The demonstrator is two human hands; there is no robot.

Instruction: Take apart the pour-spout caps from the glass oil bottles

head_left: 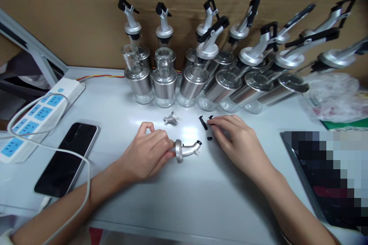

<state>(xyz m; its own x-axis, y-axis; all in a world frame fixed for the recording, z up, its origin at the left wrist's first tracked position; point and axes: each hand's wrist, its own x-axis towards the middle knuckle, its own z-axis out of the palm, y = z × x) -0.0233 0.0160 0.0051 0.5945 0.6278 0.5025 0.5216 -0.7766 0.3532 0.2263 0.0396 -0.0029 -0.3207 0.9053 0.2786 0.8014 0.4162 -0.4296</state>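
My left hand is closed around the stem of a silver pour spout, whose curved nozzle points right and has a black tip. To its right, my right hand rests low over the table, with thumb and fingertips brought together at a small black part; whether they grip it is hard to see. Beside those fingertips lie a slim black lever and a short black cap. A second silver spout piece lies on the table beyond my left hand.
Glass-and-steel bottles stand in rows at the back, most topped with spouts; two front-left ones have bare necks. A power strip, a phone and a white cable lie left. At right are a dark tablet and plastic bags.
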